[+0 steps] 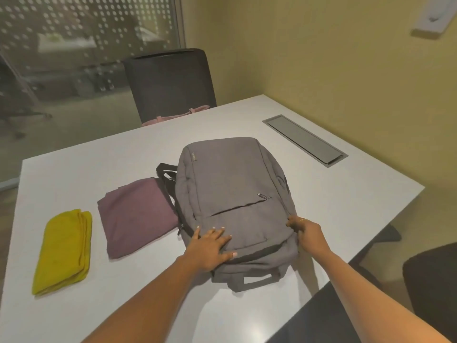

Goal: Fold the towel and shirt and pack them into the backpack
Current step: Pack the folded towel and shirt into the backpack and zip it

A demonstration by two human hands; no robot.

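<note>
A grey backpack lies flat on the white table, its top handle toward me. My left hand rests flat, fingers spread, on the pack's near left part. My right hand pinches the pack's near right edge, apparently at the zipper. A folded purple shirt lies just left of the pack, touching its strap. A folded yellow towel lies further left, apart from the shirt.
A grey cable hatch is set in the table at the back right. A black chair with something pink on its seat stands behind the table. Another dark chair sits at the right, near the table's edge.
</note>
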